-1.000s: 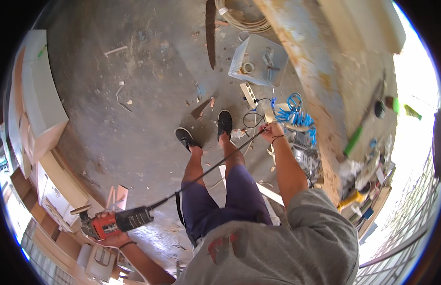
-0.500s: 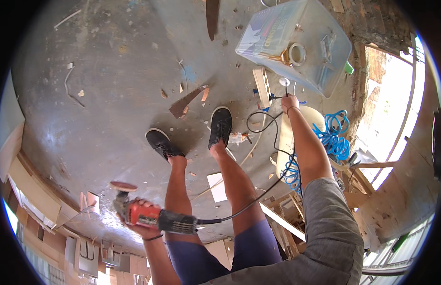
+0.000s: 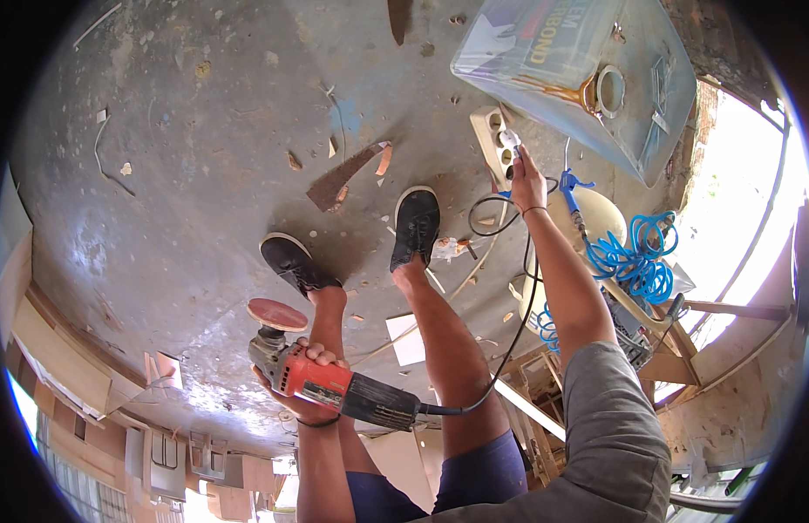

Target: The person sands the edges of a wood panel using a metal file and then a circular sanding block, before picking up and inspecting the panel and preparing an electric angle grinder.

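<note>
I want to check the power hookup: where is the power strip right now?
In the head view, the beige power strip lies on the concrete floor upper right, beside the clear plastic container, with the right hand at its near end.

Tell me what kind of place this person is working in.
Probably a rough carpentry or repair workshop. The left hand grips a red angle grinder with a sanding disc; the right hand holds a plug at a power strip. Wood offcuts litter the concrete floor, beside a blue coiled air hose.

Left hand gripped sander left of legs. Right hand held plug at power strip on floor, ahead of shoes; coiled hose lay right.
</note>
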Motion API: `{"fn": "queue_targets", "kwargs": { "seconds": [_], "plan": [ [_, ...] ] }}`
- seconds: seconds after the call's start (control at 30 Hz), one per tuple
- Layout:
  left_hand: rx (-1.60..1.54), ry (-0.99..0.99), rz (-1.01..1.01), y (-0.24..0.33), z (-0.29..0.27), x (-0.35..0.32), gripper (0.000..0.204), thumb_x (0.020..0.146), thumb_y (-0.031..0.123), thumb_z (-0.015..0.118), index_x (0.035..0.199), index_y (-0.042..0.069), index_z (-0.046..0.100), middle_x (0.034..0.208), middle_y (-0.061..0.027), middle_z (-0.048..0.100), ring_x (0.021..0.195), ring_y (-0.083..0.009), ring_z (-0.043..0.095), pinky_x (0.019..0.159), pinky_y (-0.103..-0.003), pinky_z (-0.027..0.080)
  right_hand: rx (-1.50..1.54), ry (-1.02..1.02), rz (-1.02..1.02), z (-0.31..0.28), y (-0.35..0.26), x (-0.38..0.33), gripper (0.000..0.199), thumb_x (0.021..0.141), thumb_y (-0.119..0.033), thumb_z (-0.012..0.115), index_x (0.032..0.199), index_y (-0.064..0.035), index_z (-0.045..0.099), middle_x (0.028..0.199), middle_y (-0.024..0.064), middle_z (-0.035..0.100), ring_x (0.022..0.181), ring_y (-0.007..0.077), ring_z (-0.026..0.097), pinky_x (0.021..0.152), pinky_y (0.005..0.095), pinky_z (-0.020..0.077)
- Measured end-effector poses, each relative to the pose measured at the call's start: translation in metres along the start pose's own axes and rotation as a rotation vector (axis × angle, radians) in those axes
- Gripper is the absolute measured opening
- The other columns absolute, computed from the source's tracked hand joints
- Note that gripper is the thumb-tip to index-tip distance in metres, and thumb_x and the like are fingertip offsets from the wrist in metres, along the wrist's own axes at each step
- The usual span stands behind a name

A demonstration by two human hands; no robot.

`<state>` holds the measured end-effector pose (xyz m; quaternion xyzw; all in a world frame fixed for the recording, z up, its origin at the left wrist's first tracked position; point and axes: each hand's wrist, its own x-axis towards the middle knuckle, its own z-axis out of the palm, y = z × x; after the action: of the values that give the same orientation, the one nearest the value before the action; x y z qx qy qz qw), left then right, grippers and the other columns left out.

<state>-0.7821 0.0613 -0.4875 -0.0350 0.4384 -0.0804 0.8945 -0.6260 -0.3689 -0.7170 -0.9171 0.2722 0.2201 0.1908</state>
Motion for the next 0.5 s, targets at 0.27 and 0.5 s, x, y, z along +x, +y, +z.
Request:
{"fn": "queue_targets", "kwargs": {
  "seconds": [0.27, 0.5],
  "plan": [
    [-0.01, 0.005, 0.06, 0.017, -0.004, 0.0, 0.085, 0.077, 0.075, 0.053, 0.122, 0.003, 0.053, 0.106, -0.0105, 0.058, 0.099, -0.0238, 0.057, 0.093, -0.048, 0.038, -0.256, -0.125, 0.062, 0.007, -0.015, 0.011, 0.046, 0.085, -0.031, 0.057, 0.127, -0.0101, 0.055, 0.107, 0.0242, 0.064, 0.099, 0.0418, 0.061, 0.085, 0.049, 0.0479],
    [-0.053, -0.017, 0.056, 0.019, -0.001, 0.005, 0.085, 0.078, 0.074, 0.053, 0.123, 0.002, 0.052, 0.107, -0.0116, 0.057, 0.1, -0.0245, 0.057, 0.096, -0.049, 0.036, -0.29, -0.106, 0.05, -0.004, -0.024, 0.009, 0.049, 0.087, -0.038, 0.056, 0.131, -0.0173, 0.051, 0.108, 0.0227, 0.065, 0.1, 0.0404, 0.062, 0.085, 0.0489, 0.0485]
  ]
}}
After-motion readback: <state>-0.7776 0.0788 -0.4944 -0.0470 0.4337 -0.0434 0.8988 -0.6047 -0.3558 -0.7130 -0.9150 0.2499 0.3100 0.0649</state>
